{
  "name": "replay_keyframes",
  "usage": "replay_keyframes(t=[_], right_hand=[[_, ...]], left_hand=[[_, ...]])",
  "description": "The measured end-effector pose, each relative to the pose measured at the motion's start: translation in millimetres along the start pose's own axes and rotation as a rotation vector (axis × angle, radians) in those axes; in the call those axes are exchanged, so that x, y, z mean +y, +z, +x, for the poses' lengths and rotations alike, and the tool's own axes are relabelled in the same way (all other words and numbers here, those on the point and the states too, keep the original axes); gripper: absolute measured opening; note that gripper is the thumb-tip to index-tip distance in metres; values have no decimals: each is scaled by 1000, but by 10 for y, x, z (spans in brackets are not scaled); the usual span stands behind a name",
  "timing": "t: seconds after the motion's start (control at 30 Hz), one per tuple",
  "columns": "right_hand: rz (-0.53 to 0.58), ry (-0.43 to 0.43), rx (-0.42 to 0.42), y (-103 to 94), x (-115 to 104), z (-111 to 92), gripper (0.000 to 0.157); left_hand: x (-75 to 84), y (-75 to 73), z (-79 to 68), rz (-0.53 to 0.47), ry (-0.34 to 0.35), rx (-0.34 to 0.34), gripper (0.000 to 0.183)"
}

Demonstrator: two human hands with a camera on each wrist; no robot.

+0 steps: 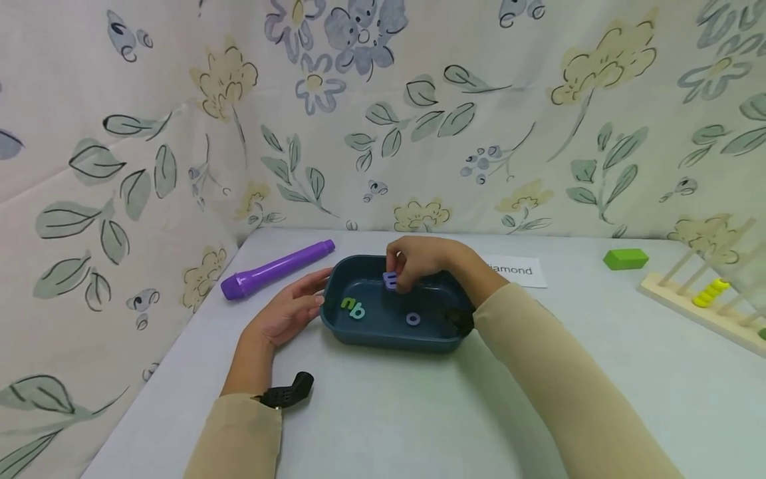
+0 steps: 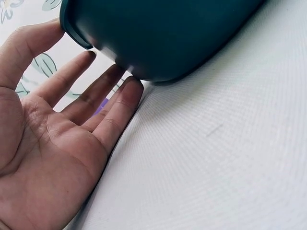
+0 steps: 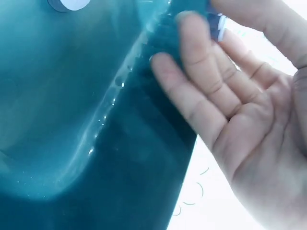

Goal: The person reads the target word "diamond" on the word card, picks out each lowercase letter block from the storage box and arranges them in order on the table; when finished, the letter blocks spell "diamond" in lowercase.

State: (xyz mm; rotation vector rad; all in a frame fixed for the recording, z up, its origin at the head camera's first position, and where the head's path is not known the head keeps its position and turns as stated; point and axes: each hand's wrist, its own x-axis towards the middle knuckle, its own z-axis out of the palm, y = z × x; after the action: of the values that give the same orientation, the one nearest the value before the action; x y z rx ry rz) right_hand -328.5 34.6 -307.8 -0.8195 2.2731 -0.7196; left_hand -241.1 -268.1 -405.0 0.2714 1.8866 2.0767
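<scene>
A dark teal tub [image 1: 391, 342] sits on the white table. My right hand [image 1: 421, 259] reaches into its far side and pinches a purple letter piece [image 1: 390, 281] between thumb and fingers; in the right wrist view the piece [image 3: 217, 24] shows only in part. On the tub's floor lie a green letter n [image 1: 348, 303], a mint letter b [image 1: 357, 311] and a lilac ring-shaped letter o [image 1: 413, 319]. At the tub's left end, my left hand [image 1: 291, 309] has its fingers loosely extended; in the left wrist view the thumb [image 2: 36, 40] meets the rim.
A purple wand-like tube [image 1: 278, 269] lies behind my left hand. Beyond my right forearm is a white card [image 1: 517, 271], its print partly covered. To the right are a green block [image 1: 626, 259] and a wooden peg rack [image 1: 688, 303] with yellow beads. A floral curtain hangs behind.
</scene>
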Motion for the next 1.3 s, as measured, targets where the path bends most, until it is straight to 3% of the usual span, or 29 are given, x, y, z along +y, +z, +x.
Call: replay_keyframes(t=[0.33, 0.57, 0.83, 1.07, 1.3], right_hand=[[178, -39, 6, -22, 50, -114, 39], [270, -34, -13, -23, 33, -187, 31], [319, 0, 14, -28, -25, -263, 29], [412, -61, 16, -51, -74, -338, 31], [380, -87, 33, -58, -63, -393, 25]], left_hand=[[-20, 3, -7, -8, -1, 12, 64], [-20, 7, 4, -4, 1, 10, 65], [-20, 4, -6, -4, -3, 8, 66], [-13, 5, -12, -12, 4, 7, 65], [-5, 13, -13, -20, -1, 14, 66]])
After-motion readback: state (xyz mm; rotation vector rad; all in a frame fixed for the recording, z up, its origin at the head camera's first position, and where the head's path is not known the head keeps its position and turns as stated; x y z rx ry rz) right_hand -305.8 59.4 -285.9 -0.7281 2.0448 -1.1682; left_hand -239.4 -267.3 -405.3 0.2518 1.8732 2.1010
